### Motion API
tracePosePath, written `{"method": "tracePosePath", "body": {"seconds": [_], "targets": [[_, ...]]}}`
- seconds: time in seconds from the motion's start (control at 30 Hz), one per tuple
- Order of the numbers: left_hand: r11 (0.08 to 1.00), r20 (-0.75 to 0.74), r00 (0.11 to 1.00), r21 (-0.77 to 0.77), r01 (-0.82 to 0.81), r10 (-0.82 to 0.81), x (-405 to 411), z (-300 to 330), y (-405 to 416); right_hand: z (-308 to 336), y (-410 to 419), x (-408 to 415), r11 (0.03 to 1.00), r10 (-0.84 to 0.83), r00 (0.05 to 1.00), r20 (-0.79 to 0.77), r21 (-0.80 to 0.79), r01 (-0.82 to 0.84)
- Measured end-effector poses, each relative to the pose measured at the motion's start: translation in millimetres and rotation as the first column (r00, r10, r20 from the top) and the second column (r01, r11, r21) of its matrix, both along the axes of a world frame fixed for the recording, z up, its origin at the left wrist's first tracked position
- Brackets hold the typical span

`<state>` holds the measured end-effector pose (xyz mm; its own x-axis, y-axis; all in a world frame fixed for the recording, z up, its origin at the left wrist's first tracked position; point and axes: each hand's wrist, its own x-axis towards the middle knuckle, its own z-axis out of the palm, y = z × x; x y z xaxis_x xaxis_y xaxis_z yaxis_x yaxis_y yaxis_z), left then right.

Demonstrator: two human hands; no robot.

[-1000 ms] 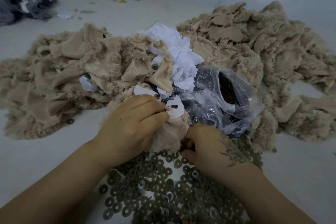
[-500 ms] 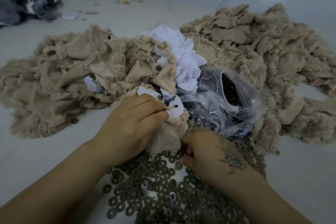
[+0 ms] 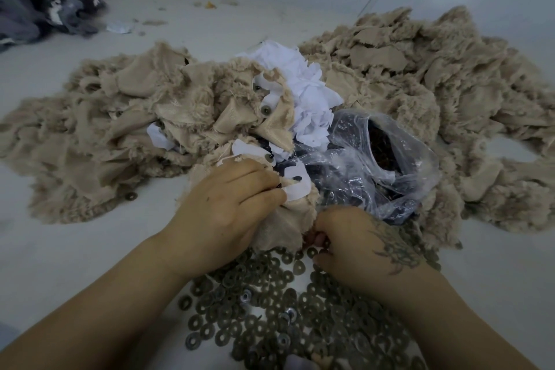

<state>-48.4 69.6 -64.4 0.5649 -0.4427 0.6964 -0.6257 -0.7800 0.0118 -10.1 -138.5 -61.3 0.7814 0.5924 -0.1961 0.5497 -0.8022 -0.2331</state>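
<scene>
My left hand [image 3: 223, 213] grips a beige plush fabric piece [image 3: 282, 222] with a white patch [image 3: 295, 189] on top, its fingers curled over the cloth. My right hand [image 3: 351, 245] sits just below and to the right, fingers curled under the fabric's lower edge; what they pinch is hidden. A spread of grey metal washers [image 3: 270, 300] lies under both wrists. A clear plastic bag [image 3: 387, 165] holding small dark parts stands open just behind my right hand.
Large heaps of beige plush pieces lie at the left [image 3: 99, 135] and right [image 3: 444, 93]. White fabric cut-outs [image 3: 306, 93] pile up in the middle. Dark grey cloth [image 3: 39, 0] is stacked at the far left corner. The white table [image 3: 75, 249] shows at the left.
Both hands stay on the same fabric piece with only slight shifts of the fingers. The view has tilted a little.
</scene>
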Motion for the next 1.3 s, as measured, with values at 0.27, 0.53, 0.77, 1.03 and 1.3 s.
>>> {"method": "tracePosePath", "body": {"seconds": [0.27, 0.53, 0.77, 1.03, 1.3], "targets": [[1.000, -0.063, 0.998, 0.031, 0.002, 0.000, -3.3, -2.0, 1.7, 3.0, -12.3, 0.9, 0.998, 0.056, 0.995, -0.088, 0.024, -0.054], [0.999, -0.068, 0.997, 0.030, 0.027, -0.025, -5.8, -1.9, 0.5, -5.4, -11.1, -5.9, 0.997, 0.059, 0.997, -0.055, 0.060, -0.056], [0.999, -0.064, 0.998, 0.025, 0.020, -0.018, -9.3, -3.5, 3.4, -1.0, -15.6, -8.8, 0.991, 0.014, 0.999, -0.037, 0.131, -0.009], [0.999, -0.067, 0.997, 0.020, 0.030, -0.028, -11.0, -3.8, 2.3, 5.0, -9.6, -3.9, 0.996, 0.034, 0.999, -0.030, -0.080, -0.036], [0.999, -0.086, 0.995, 0.023, 0.043, -0.041, -11.6, -7.0, -0.2, -12.9, -8.0, -10.1, 0.993, 0.059, 0.985, 0.160, -0.105, -0.043]]}}
